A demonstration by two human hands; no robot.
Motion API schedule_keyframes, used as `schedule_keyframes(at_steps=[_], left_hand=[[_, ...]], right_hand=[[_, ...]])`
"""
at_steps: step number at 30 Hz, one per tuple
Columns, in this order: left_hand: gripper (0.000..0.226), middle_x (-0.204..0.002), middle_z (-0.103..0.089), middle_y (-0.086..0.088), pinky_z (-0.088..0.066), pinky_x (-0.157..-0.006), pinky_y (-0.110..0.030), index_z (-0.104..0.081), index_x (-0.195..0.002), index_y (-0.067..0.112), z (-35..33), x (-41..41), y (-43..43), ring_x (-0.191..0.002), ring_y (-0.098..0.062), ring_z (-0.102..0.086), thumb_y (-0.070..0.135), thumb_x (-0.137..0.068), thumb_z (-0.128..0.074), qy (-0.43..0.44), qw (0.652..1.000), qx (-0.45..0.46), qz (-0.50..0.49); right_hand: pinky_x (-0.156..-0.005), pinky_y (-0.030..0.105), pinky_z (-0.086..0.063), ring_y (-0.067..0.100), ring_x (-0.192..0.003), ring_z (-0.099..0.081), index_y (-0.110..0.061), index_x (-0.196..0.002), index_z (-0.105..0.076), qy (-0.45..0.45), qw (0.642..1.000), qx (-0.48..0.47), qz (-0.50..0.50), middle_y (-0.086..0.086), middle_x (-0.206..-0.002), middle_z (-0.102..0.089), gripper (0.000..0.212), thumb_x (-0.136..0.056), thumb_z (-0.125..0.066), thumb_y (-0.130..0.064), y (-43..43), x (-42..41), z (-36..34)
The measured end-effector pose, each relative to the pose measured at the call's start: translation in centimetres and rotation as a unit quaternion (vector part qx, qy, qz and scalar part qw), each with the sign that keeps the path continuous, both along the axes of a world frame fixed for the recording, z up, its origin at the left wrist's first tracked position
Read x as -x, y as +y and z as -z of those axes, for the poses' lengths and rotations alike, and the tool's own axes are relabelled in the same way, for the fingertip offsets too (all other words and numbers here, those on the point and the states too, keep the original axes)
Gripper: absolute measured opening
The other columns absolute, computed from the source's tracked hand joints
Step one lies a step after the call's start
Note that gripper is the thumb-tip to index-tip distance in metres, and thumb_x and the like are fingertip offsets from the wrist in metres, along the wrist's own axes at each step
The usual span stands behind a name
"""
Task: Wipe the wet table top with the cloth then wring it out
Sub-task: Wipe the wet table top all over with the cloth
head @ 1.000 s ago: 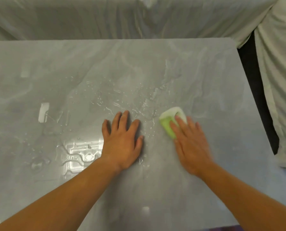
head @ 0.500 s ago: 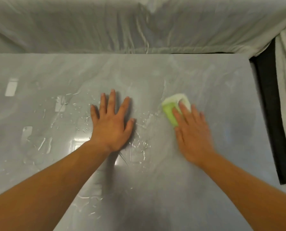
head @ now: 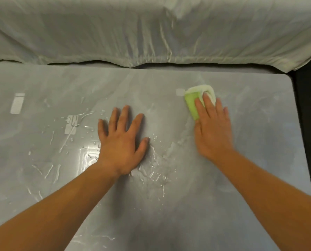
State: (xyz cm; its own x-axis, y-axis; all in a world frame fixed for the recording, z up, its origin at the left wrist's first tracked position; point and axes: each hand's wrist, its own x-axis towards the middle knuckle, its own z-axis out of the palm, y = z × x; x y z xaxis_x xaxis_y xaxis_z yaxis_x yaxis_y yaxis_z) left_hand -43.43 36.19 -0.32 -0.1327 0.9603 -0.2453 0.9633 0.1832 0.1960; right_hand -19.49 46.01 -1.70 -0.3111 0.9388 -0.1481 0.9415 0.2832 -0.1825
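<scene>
Two bare hands on the glossy grey marble-pattern desk: the left hand lies palm-down near the middle, fingers straight, spread and holding nothing. The right hand presses flat on the folded green-and-white cloth toward the desk's far right, fingers straight over its top rather than curled round it, with the cloth's near part hidden under the hand. Water streaks and drops sit beside and left of the left hand; a wrinkled white sheet hangs behind the far edge.
</scene>
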Motion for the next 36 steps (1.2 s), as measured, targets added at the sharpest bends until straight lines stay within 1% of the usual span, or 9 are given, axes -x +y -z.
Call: schedule_keyframes(at_steps=[2,7,13,19,21,25,27,31,36], left_hand=[[0.069,-0.167,0.004,-0.005,0.007,-0.116,-0.062,-0.013,-0.155,0.038,0.1,1.5,1.3,-0.152,-0.032,0.014,0.064,-0.092,-0.026,0.004,1.0,-0.001,-0.017],[0.069,-0.167,0.001,-0.002,0.007,-0.116,-0.064,-0.016,-0.155,0.04,0.5,3.3,2.3,-0.152,-0.033,0.012,0.067,-0.091,-0.022,-0.018,0.999,0.011,-0.035],[0.067,-0.167,0.004,-0.001,0.013,-0.115,-0.063,-0.017,-0.154,0.04,0.7,3.3,2.3,-0.151,-0.031,0.017,0.067,-0.093,-0.022,-0.048,0.998,0.0,-0.042],[0.069,-0.167,0.007,0.002,0.012,-0.116,-0.062,-0.014,-0.154,0.041,0.6,3.9,2.0,-0.151,-0.029,0.018,0.069,-0.092,-0.023,-0.06,0.998,0.002,-0.032],[0.069,-0.167,0.008,0.002,0.012,-0.116,-0.062,-0.013,-0.155,0.041,0.7,4.1,2.1,-0.151,-0.029,0.02,0.069,-0.092,-0.023,-0.061,0.998,0.001,-0.026],[0.07,-0.167,0.011,0.001,0.013,-0.115,-0.063,-0.009,-0.155,0.04,0.9,4.2,2.0,-0.15,-0.03,0.023,0.069,-0.093,-0.023,-0.059,0.998,0.003,-0.015],[0.071,-0.167,0.011,0.001,0.012,-0.115,-0.063,-0.009,-0.155,0.04,0.7,4.2,2.0,-0.15,-0.03,0.022,0.07,-0.092,-0.022,-0.063,0.998,0.007,-0.016],[0.077,-0.167,0.009,0.003,0.009,-0.117,-0.061,-0.013,-0.154,0.033,-0.1,4.8,2.1,-0.151,-0.027,0.019,0.073,-0.089,-0.024,-0.083,0.996,0.016,-0.014],[0.071,-0.166,-0.004,-0.01,0.008,-0.118,-0.058,-0.031,-0.145,0.026,-0.1,5.6,1.7,-0.153,-0.026,0.009,0.067,-0.087,-0.036,-0.136,0.99,-0.015,-0.008]], right_hand=[[-0.122,0.055,-0.013,0.042,-0.151,-0.013,-0.019,-0.156,-0.024,-0.002,1.0,-0.01,-0.002,0.005,-0.167,-0.015,0.067,-0.09,-0.025,-0.03,-1.2,1.2,-0.1],[-0.123,0.052,-0.014,0.033,-0.153,-0.014,-0.023,-0.154,-0.031,0.008,0.991,0.019,-0.136,-0.002,-0.166,-0.018,0.061,-0.093,-0.03,-0.025,-4.5,-0.2,-0.4],[-0.122,0.053,-0.012,0.038,-0.152,-0.012,-0.022,-0.157,-0.024,0.003,0.999,-0.003,0.053,0.002,-0.167,-0.014,0.07,-0.087,-0.021,-0.031,5.4,6.7,-0.1],[-0.124,0.049,-0.009,0.031,-0.153,-0.014,-0.026,-0.155,-0.03,0.017,0.984,0.022,-0.174,-0.004,-0.166,-0.02,0.066,-0.089,-0.028,-0.027,-0.5,6.7,-0.3],[-0.123,0.052,-0.01,0.033,-0.152,-0.017,-0.028,-0.154,-0.031,0.013,0.988,0.017,-0.155,-0.004,-0.165,-0.022,0.067,-0.087,-0.027,-0.028,2.0,6.8,-0.4],[-0.122,0.052,-0.008,0.035,-0.152,-0.013,-0.027,-0.156,-0.026,0.008,1.0,-0.012,-0.002,-0.001,-0.167,-0.015,0.066,-0.09,-0.026,-0.031,6.2,11.2,0.2],[-0.123,0.052,-0.01,0.036,-0.152,-0.013,-0.027,-0.156,-0.025,0.009,0.999,-0.024,-0.025,-0.001,-0.167,-0.014,0.061,-0.095,-0.028,-0.033,4.6,12.3,0.4],[-0.124,0.051,-0.01,0.031,-0.153,-0.012,-0.028,-0.156,-0.024,0.009,0.982,0.008,-0.187,-0.004,-0.167,-0.016,0.057,-0.1,-0.03,-0.031,0.9,10.1,0.2],[-0.122,0.054,-0.011,0.035,-0.153,-0.011,-0.026,-0.157,-0.021,0.005,0.998,-0.014,-0.063,-0.002,-0.168,-0.012,0.058,-0.099,-0.03,-0.03,4.5,13.7,0.5]])
